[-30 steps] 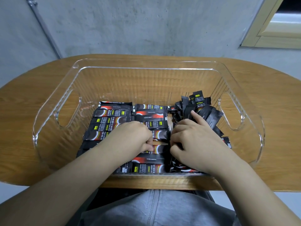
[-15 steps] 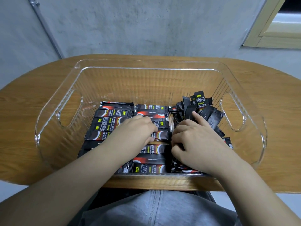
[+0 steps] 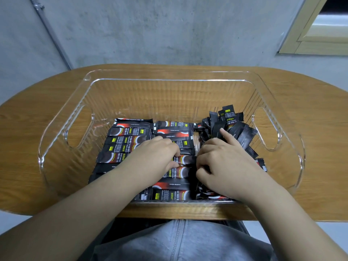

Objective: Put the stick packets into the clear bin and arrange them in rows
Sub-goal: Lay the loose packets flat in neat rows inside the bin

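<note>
The stick packets (image 3: 131, 140) lie inside the clear bin (image 3: 169, 76): 2 flat rows fill the left and centre, and a loose, tilted heap (image 3: 228, 125) stands at the right end. The left hand (image 3: 160, 153) rests curled on the centre row, fingertips pinching a packet. The right hand (image 3: 222, 161) sits at the heap's base, forefinger extended against it; whether the curled fingers grasp a packet cannot be told. Risk: pulling from the base could topple the heap onto the finished centre row. Sideways pressure from the left hand could skew that row. The bin stands on a wooden table (image 3: 37, 113).
</note>
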